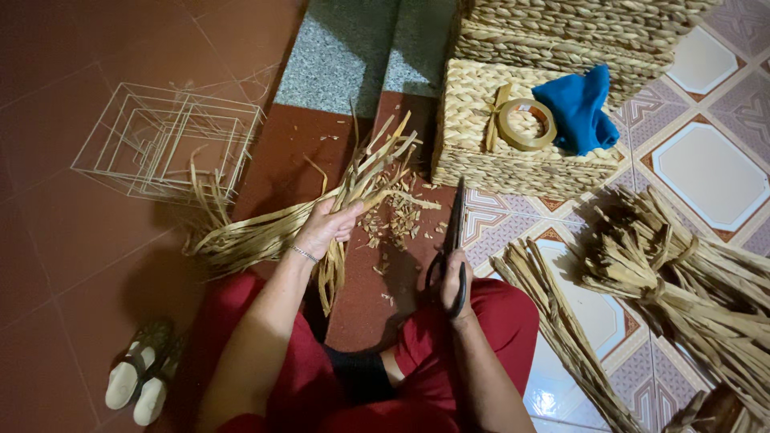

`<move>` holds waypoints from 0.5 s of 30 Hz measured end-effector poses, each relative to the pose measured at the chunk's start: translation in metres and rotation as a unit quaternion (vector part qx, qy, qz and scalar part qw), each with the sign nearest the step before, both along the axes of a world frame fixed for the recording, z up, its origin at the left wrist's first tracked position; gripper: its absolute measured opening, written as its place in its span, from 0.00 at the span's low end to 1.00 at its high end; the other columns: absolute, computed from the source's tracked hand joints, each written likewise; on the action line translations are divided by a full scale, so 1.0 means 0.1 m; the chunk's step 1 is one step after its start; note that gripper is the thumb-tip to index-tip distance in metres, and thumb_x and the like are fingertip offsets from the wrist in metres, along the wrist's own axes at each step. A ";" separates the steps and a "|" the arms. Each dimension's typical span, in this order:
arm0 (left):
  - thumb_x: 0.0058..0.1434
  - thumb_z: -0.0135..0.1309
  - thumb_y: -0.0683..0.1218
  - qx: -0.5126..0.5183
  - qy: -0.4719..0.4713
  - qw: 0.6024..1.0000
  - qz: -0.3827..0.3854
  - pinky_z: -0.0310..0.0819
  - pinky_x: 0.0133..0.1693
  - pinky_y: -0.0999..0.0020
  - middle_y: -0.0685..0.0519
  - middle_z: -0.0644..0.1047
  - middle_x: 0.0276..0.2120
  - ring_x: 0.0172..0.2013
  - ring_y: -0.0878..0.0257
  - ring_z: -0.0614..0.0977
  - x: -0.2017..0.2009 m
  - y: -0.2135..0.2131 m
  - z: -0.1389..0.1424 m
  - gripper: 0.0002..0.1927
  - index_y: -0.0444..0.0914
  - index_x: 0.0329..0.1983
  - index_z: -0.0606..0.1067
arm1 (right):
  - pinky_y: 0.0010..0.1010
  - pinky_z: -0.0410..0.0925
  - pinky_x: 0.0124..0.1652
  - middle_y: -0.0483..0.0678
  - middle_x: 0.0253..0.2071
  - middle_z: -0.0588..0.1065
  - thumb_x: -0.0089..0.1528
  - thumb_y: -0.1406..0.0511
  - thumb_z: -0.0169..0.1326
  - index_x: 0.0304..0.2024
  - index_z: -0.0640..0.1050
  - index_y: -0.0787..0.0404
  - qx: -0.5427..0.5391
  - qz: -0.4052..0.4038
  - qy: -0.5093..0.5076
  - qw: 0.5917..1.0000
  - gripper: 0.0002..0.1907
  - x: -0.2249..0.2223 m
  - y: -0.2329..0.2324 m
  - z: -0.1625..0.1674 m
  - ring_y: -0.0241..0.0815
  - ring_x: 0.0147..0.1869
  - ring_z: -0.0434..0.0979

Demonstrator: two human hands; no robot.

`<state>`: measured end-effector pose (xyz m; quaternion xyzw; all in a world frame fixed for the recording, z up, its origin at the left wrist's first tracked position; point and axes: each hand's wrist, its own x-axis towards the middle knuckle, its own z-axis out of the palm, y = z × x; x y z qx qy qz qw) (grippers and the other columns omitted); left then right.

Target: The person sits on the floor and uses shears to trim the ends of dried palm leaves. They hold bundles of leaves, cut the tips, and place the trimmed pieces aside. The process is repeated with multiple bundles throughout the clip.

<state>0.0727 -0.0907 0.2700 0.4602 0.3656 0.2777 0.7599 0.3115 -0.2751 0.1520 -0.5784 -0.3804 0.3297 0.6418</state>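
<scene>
Left hand [325, 228] clenched around dried reed strips [257, 236] — right hand [451, 277] closed on black scissors [455, 232].

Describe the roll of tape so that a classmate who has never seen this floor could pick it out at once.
Find the stack of woven baskets at the top of the view, beyond the person's knees. On the lowest basket's flat top, just left of a crumpled blue cloth, lies the roll of tape. It is the only smooth tan ring there, hollow in the middle.
</scene>
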 end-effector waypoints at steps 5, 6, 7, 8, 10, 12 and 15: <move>0.63 0.62 0.48 0.021 0.045 0.999 0.016 0.49 0.17 0.77 0.66 0.63 0.19 0.16 0.76 0.59 0.03 0.03 -0.09 0.08 0.40 0.39 0.77 | 0.27 0.66 0.31 0.43 0.28 0.70 0.71 0.52 0.39 0.59 0.72 0.66 -0.004 -0.012 -0.098 0.995 0.26 -0.01 -0.01 0.08 0.35 0.29 0.69; 0.62 0.63 0.48 0.029 0.051 0.998 0.016 0.49 0.17 0.78 0.66 0.64 0.19 0.16 0.76 0.59 0.04 0.02 -0.11 0.08 0.40 0.39 0.78 | 0.29 0.67 0.34 0.44 0.31 0.71 0.72 0.53 0.40 0.61 0.71 0.67 0.019 -0.002 -0.149 0.989 0.26 -0.01 0.00 0.11 0.37 0.32 0.71; 0.62 0.63 0.48 0.037 0.057 0.998 0.015 0.49 0.17 0.78 0.66 0.64 0.19 0.16 0.76 0.59 0.06 0.01 -0.13 0.08 0.40 0.39 0.79 | 0.30 0.69 0.37 0.46 0.33 0.72 0.72 0.54 0.42 0.64 0.70 0.67 0.042 0.007 -0.199 0.979 0.27 -0.02 0.00 0.13 0.39 0.36 0.73; 0.61 0.64 0.48 0.050 0.084 0.995 0.021 0.50 0.17 0.78 0.65 0.65 0.20 0.16 0.76 0.60 0.06 0.00 -0.15 0.09 0.39 0.39 0.79 | 0.31 0.69 0.39 0.47 0.34 0.73 0.71 0.54 0.43 0.65 0.69 0.67 0.029 0.003 -0.222 0.975 0.27 -0.03 0.01 0.15 0.40 0.36 0.74; 0.61 0.65 0.48 0.078 0.136 0.987 0.030 0.52 0.17 0.77 0.64 0.67 0.20 0.16 0.75 0.62 0.10 -0.02 -0.19 0.11 0.37 0.37 0.78 | 0.34 0.70 0.41 0.49 0.35 0.74 0.68 0.56 0.45 0.66 0.68 0.65 0.003 -0.006 -0.268 0.964 0.28 -0.04 0.02 0.18 0.42 0.38 0.76; 0.59 0.64 0.49 0.099 0.157 0.982 0.019 0.56 0.16 0.77 0.63 0.69 0.19 0.16 0.74 0.64 0.11 -0.02 -0.21 0.11 0.40 0.40 0.79 | 0.34 0.71 0.40 0.50 0.34 0.75 0.68 0.56 0.45 0.66 0.68 0.65 -0.007 -0.008 -0.255 0.967 0.29 -0.03 0.02 0.19 0.44 0.37 0.77; 0.58 0.65 0.51 0.126 0.186 0.974 0.013 0.57 0.17 0.77 0.63 0.72 0.20 0.16 0.75 0.65 0.12 -0.03 -0.25 0.12 0.40 0.41 0.81 | 0.36 0.72 0.42 0.56 0.40 0.76 0.70 0.56 0.47 0.65 0.68 0.66 0.044 -0.052 -0.332 0.941 0.27 -0.02 0.03 0.19 0.51 0.42 0.79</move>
